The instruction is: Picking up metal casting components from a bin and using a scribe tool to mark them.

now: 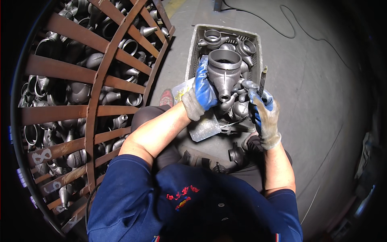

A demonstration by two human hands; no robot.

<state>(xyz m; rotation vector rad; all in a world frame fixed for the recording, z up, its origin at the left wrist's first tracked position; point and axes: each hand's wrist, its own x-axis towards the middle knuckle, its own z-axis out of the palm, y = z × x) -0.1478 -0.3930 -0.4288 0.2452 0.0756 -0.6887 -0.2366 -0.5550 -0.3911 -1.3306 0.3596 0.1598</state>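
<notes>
My left hand (202,93), in a grey glove with blue palm, grips a grey cast metal housing (224,72) with a wide round threaded mouth and a narrow spout pointing down toward me. My right hand (264,115), gloved the same way, holds a thin dark metal tool (263,82) upright just right of the casting. Both hands hover over the near end of a grey plastic crate (194,46) filled with several similar castings.
A large rusty steel cage bin (96,92) full of castings stands at my left. More castings (236,153) lie on my lap. Black cables (290,20) run across the grey concrete floor at the far right. A flat grey sheet (203,128) lies under my left wrist.
</notes>
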